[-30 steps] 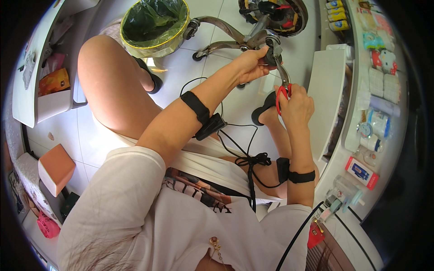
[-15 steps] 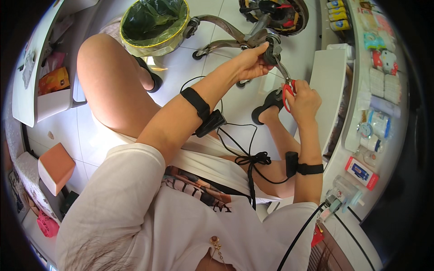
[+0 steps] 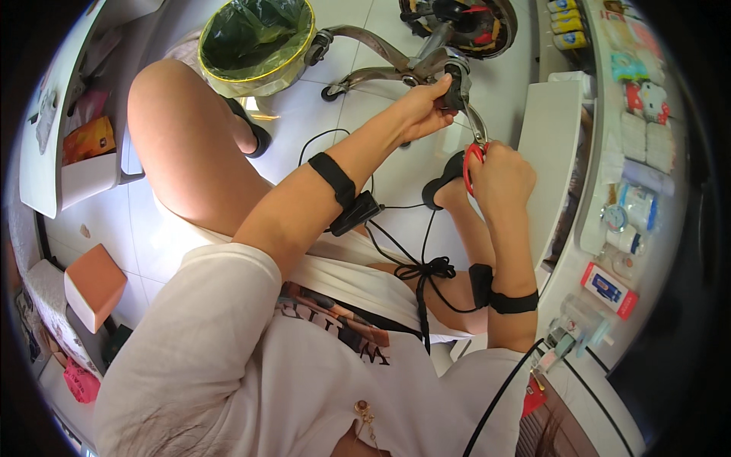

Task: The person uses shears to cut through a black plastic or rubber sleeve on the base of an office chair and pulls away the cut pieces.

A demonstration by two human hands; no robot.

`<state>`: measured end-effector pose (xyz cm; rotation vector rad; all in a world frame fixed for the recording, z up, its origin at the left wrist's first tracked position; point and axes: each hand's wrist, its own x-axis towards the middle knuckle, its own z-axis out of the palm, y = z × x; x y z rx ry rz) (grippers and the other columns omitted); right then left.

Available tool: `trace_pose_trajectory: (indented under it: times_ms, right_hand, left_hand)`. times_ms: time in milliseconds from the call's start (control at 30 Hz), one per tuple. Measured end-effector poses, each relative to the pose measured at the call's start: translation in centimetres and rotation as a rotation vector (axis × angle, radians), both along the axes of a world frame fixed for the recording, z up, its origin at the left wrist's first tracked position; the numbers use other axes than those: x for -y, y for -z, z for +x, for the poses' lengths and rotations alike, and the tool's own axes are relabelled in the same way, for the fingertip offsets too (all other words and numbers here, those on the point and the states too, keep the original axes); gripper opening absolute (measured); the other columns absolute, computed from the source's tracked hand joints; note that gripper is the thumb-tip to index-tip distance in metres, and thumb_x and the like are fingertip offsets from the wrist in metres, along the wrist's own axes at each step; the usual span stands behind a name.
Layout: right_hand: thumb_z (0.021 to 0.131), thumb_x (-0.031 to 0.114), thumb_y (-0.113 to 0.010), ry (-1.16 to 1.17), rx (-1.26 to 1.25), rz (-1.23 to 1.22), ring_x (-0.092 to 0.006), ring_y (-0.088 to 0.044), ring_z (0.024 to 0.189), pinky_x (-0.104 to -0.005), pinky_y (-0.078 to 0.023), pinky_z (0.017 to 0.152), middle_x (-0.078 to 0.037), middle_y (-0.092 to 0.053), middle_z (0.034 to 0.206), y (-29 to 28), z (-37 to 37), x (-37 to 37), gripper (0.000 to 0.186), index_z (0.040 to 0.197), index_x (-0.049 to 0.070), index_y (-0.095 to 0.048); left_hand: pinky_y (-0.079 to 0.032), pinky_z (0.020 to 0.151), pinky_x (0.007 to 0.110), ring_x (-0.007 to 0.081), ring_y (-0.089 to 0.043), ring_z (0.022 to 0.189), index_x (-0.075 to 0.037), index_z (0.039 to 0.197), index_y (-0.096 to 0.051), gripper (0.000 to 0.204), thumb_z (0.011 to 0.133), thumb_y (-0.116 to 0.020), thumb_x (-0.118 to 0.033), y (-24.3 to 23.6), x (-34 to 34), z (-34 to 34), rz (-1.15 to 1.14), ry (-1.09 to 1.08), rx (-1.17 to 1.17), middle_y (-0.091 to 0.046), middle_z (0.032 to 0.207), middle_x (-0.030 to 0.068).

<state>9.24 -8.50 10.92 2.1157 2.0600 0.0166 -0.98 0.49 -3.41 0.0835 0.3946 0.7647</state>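
My left hand (image 3: pixel 429 113) grips a black caster wheel (image 3: pixel 454 85) at the end of one leg of a metal chair base (image 3: pixel 381 74), its thumb pressed along the wheel. The base lies tipped on its side. Closed round the red handles of a pair of scissors (image 3: pixel 474 158) is my right hand (image 3: pixel 509 174). The metal blades point up against the caster, just right of my left fingers. Exactly where the tips touch is too small to make out.
Left of the chair base stands a bin (image 3: pixel 257 46) lined with a dark bag. A round seat underside (image 3: pixel 468 27) is beyond the base. Along the right runs a white shelf (image 3: pixel 552 141) with packages. A black cable bundle (image 3: pixel 426 268) hangs between my arms.
My right hand has turned and shifted slightly left and down with the scissors, and their handles sit lower left. My left hand stays on the caster wheel.
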Motion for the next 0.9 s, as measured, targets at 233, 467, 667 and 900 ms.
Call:
trace_pose_trajectory:
  times_ms: [233,467,667,900]
  right_hand:
    - [0.078,0.024,-0.054,0.154,0.033,-0.096,-0.0325,-0.062,0.061,-0.0387,-0.050,0.059,-0.017,-0.063,0.066,0.5,-2.2,-0.2,0.026,0.072,0.001,-0.064]
    - [0.079,0.032,-0.054,0.565,-0.313,-0.374,-0.0266,-0.064,0.058,-0.0365,-0.050,0.061,-0.014,-0.062,0.060,0.2,-4.9,-2.5,0.036,0.069,-0.002,-0.061]
    - [0.073,0.042,-0.066,0.632,-0.486,-0.253,-0.0198,-0.052,0.036,-0.0303,-0.038,0.036,-0.008,-0.050,0.046,4.4,-1.9,-1.6,0.052,0.049,-0.001,-0.049]
    - [0.071,0.045,-0.070,0.694,-0.832,-0.190,-0.0110,-0.042,0.033,-0.0254,-0.031,0.033,-0.003,-0.045,0.046,4.2,-0.5,0.4,0.050,0.053,0.002,-0.050]
  left_hand:
    - [-0.040,0.061,0.026,0.0112,-0.048,0.069,-0.005,0.088,-0.056,0.033,0.086,-0.056,-0.038,-0.4,0.7,0.6,0.127,-0.113,-0.311,-0.055,0.077,0.0026]
    - [-0.045,0.072,0.033,0.0229,-0.056,0.079,0.005,0.091,-0.056,0.057,0.075,-0.064,-0.048,-0.5,-0.2,-0.6,0.508,-0.177,-1.029,-0.060,0.082,0.0149]
    - [-0.045,0.065,0.033,0.0206,-0.055,0.070,0.005,0.079,-0.057,0.057,0.076,-0.060,-0.052,-0.6,-0.8,-1.5,0.648,-0.116,-1.103,-0.059,0.073,0.0164]
    - [-0.041,0.060,0.032,0.0145,-0.048,0.067,0.004,0.075,-0.057,0.054,0.078,-0.059,-0.050,-1.0,-0.9,-2.0,0.553,-0.011,-0.991,-0.055,0.070,0.0086]
